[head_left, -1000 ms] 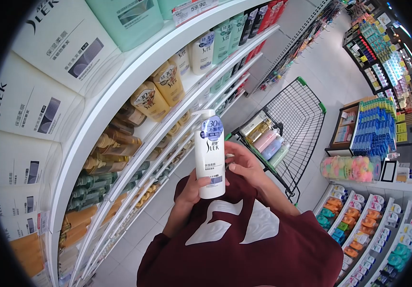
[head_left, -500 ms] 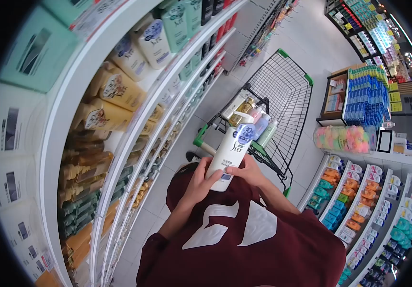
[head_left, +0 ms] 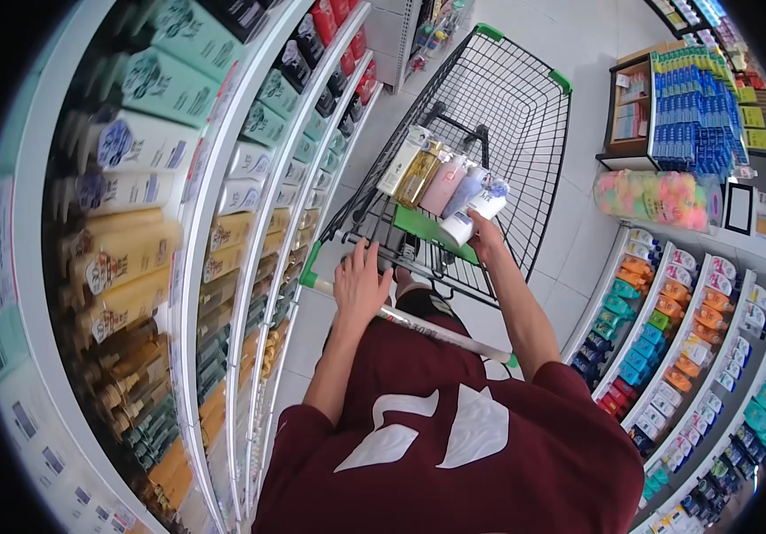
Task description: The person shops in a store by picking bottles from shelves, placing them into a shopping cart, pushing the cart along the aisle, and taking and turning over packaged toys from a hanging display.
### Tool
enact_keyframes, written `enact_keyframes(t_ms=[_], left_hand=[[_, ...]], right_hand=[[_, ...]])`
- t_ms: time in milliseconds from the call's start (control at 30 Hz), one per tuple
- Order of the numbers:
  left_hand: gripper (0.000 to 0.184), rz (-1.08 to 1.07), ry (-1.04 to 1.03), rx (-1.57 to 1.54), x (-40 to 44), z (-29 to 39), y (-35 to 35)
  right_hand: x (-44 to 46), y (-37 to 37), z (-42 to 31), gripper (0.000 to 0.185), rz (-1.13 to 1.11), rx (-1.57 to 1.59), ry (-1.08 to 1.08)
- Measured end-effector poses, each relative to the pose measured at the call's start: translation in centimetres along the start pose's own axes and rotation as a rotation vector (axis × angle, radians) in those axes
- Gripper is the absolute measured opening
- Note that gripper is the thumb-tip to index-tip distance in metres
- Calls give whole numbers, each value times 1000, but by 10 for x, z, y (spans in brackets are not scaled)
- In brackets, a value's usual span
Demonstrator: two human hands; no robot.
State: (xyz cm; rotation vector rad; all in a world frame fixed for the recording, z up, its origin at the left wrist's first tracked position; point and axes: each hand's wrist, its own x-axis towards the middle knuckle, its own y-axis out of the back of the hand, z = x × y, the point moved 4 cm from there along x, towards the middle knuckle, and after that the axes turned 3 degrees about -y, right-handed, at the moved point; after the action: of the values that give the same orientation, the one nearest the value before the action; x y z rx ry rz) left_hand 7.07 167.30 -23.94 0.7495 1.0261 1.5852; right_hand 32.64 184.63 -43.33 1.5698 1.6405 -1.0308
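Observation:
My right hand (head_left: 487, 238) grips the lower end of a white pump bottle (head_left: 474, 215) with a blue round label. The bottle lies tilted over the near part of the shopping cart (head_left: 525, 133), at the right end of a row of bottles. In that row are a white bottle (head_left: 402, 165), a golden bottle (head_left: 421, 174), a pink bottle (head_left: 443, 185) and a lavender bottle (head_left: 465, 192), partly covered by the white one. My left hand (head_left: 361, 283) is open, its fingers stretched out near the cart's handlebar (head_left: 441, 332), holding nothing.
Shelves of pump bottles (head_left: 125, 276) curve along the left side. A display of blue packs (head_left: 694, 120) and a clear container of colourful puffs (head_left: 654, 198) stand at the right. Below them are shelves of orange and teal bottles (head_left: 636, 356).
The white pump bottle has moved from between both hands into the cart, held by my right hand alone. My left hand has let go and moved left. The view has shifted.

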Motion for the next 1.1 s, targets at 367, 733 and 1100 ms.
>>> enact_keyframes(t_ms=[367,733,1100], left_hand=[[47,-123,239,68,3,6,-20],[44,-51,198,93,12,12,-20],[41,-24,187,96,27,19,-22]], right_hand=[[131,-11,25,52,119,-341,55],[174,-24,14,36,146,-826,53],[114,5,16,40,-248,-1361,358]])
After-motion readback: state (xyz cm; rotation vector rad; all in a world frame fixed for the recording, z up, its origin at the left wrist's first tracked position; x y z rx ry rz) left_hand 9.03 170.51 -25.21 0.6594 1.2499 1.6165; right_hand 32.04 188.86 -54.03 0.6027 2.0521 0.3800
